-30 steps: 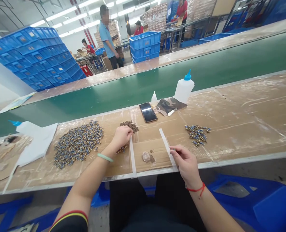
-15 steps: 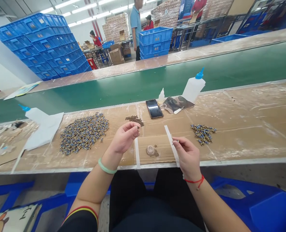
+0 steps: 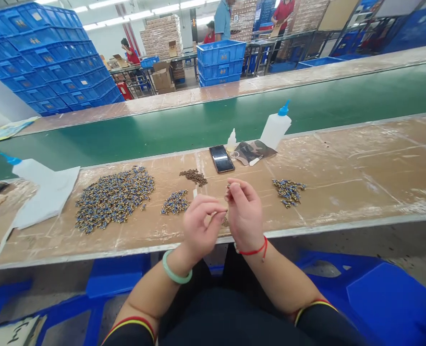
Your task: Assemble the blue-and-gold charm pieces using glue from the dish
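Observation:
My left hand [image 3: 203,225] is closed, thumb and forefinger pinched, with the fingertips touching or very near my right hand. What it holds is too small to name. My right hand [image 3: 247,211], also closed, pinches a tiny dark piece that I cannot make out. Partly hidden behind the hands is a brownish patch on the cardboard. Left of my left hand lies a small heap of blue and gold parts [image 3: 175,202]. Beyond the hands is a pile of small brown pieces [image 3: 193,177]. Another small heap of blue and gold parts [image 3: 288,192] is at the right.
A large pile of blue and gold parts [image 3: 115,198] covers the left. White bottles with blue tips stand at left [image 3: 36,180] and right [image 3: 275,129]. A phone [image 3: 222,159] lies near a small dropper bottle [image 3: 232,140]. Behind runs a green conveyor belt [image 3: 155,136]; people work farther back.
My hands have come together: the right moved left and the left moved right, toward each other. The camera view has shifted, and a small heap formerly behind my left arm now shows.

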A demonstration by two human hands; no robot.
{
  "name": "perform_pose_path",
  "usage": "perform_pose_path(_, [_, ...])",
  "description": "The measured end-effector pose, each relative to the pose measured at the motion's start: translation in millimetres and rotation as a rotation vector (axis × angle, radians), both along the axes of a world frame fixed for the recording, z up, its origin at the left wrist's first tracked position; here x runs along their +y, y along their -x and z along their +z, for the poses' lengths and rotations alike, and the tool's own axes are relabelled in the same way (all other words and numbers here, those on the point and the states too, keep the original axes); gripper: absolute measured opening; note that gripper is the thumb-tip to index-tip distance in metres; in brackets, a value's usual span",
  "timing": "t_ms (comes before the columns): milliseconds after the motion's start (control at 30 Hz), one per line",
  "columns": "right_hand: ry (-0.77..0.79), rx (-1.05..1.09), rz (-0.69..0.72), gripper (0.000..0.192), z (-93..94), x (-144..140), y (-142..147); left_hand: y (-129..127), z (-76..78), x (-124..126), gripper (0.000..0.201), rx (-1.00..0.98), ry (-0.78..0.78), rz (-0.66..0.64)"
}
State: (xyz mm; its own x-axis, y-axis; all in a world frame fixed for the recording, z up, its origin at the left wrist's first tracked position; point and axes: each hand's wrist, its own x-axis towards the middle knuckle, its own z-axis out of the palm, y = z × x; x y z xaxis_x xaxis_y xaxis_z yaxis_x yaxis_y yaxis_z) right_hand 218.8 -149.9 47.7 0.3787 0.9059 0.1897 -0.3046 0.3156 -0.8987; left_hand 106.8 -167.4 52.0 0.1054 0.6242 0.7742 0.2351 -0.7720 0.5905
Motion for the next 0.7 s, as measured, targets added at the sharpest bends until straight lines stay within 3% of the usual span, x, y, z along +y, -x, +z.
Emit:
perform_pose_path(100, [0.027, 0.165, 0.042, 0.042, 4.4, 3.0, 6.9, -7.9, -4.5, -10.7, 0.010, 0.110, -0.230, 0.073])
perform_pose_path(200, [0.029, 0.172, -0.009, 0.040, 4.8, -0.5, 5.1, -12.6, -6.0, -19.2, 0.011, 0.124, -0.257, 0.076])
perform_pose_path(333, [-0.049, 0.071, -0.260, 0.032, 9.1, -9.1, -2.4, -19.5, -5.0, -31.6, 0.012, 0.003, 0.038, -0.053])
perform_pose_path(533, [-0.318, -0.202, -0.576, 0.022, 15.4, -14.8, -12.5, -27.8, 4.7, -36.2, 0.016, -0.278, 0.564, -0.286])
perform_pose_path(600, [-0.434, -0.245, -0.643, 0.014, 15.7, -14.4, -15.6, -28.7, 8.3, -33.9, 0.016, -0.301, 0.621, -0.316])
perform_pose_path(700, [-0.530, -0.312, -0.700, 0.011, 18.0, -14.1, -19.4, -29.3, 11.0, -33.0, 0.011, -0.275, 0.552, -0.262])
